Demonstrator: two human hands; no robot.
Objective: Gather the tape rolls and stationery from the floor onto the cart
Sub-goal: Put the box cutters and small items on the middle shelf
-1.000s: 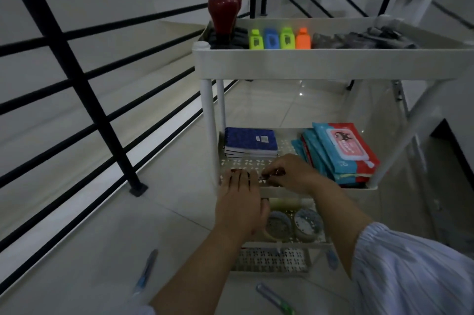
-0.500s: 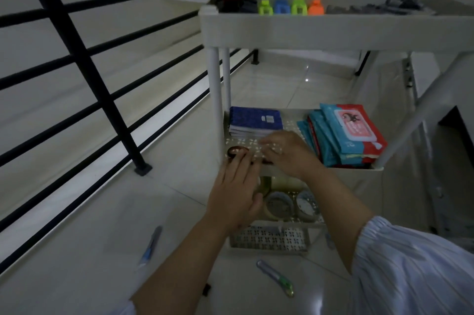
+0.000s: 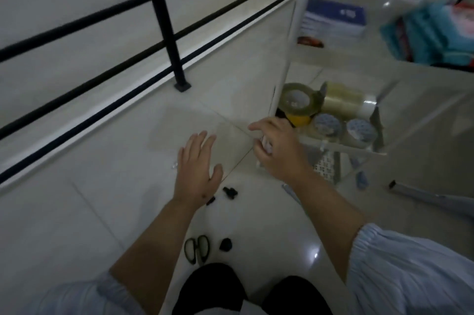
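The white cart's [image 3: 295, 32] bottom shelf holds several tape rolls: a big clear roll [image 3: 297, 100], a stack of clear rolls [image 3: 346, 103], a yellow roll [image 3: 298, 119] and two small rolls [image 3: 327, 124]. On the floor lie black-handled scissors [image 3: 197, 248] and three small black clips [image 3: 229, 192]. My left hand [image 3: 198, 168] hovers flat with straight fingers over the tiles, just above the clips. My right hand [image 3: 277, 150] hangs beside the bottom shelf's near corner, fingers loosely curled; nothing shows plainly in it.
A grey pen-like tool [image 3: 431, 195] and a blue item [image 3: 361, 178] lie on the floor right of the cart. Blue notebooks [image 3: 333, 19] and wipe packs [image 3: 436, 35] fill the middle shelf. A black railing [image 3: 164, 19] runs along the left. My knees [image 3: 230, 289] are at the bottom edge.
Both hands left the middle shelf and dropped toward the floor. The view swung down and left, so the floor items in front of my knees now show.
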